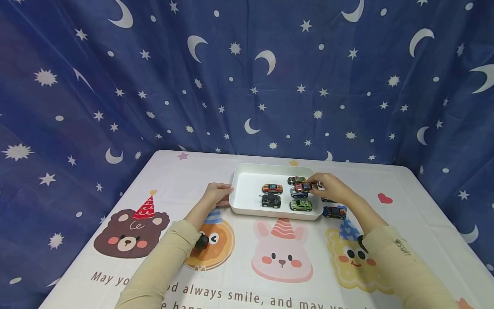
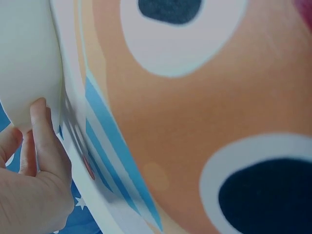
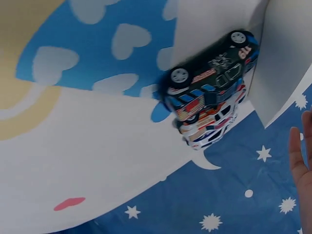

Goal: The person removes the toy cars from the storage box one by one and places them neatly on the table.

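Observation:
My left hand (image 1: pixel 216 195) grips the left end of a white tray (image 1: pixel 247 208); in the left wrist view, thumb and fingers pinch its wall (image 2: pixel 31 58). Over the tray's right end, my right hand (image 1: pixel 331 185) holds a red and dark toy car (image 1: pixel 304 187). Below it, a blue and white toy car (image 1: pixel 299 194) is partly covered. Also in the tray are a dark green toy car (image 1: pixel 296 180), an orange-red one (image 1: pixel 272 188), a black one (image 1: pixel 271 201) and a bright green one (image 1: pixel 300 205). In the right wrist view only fingertips (image 3: pixel 296 151) show.
Outside the tray's right wall stand a dark blue toy car (image 3: pixel 214 73) and a white and orange one (image 3: pixel 214 124), side by side. A printed white tablecloth (image 1: pixel 216 287) covers the table. A blue moon-and-star curtain (image 1: pixel 231 107) hangs behind.

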Motion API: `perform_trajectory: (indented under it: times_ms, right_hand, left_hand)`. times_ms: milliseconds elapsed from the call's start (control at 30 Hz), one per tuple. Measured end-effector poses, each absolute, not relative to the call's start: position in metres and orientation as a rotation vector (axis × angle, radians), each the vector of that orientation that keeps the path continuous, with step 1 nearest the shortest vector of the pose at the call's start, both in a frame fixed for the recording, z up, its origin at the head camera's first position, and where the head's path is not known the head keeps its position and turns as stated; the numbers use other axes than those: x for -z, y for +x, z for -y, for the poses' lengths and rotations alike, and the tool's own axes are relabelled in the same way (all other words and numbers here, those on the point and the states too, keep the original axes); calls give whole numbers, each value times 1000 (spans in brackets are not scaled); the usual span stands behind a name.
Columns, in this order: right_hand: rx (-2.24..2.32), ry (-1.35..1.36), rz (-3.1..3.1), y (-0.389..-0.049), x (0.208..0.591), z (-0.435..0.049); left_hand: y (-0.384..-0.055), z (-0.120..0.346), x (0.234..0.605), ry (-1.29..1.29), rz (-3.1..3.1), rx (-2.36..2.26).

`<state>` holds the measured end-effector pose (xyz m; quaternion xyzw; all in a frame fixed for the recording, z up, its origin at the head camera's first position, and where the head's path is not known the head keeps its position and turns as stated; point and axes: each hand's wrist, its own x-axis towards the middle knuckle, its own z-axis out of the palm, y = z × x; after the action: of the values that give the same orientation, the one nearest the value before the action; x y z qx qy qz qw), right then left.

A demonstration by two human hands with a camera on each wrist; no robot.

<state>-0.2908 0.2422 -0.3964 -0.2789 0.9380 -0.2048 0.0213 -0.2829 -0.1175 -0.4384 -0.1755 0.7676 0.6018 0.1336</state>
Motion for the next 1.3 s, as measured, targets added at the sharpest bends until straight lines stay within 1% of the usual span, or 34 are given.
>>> perform_trajectory:
  times_ms: [333,800,1300]
  right_hand:
    - [657,-881,-2913,-285,399,-260]
    - [642,-751,-2960,-276,398,-283]
    - [679,-676,-3027,-272,412,-320]
  left_hand:
    - [-282,118,438,-473,-2229,-1759]
    - [-283,118,439,-474,-2235,-1744]
    - [-282,119,439,-466,-2232,-1749]
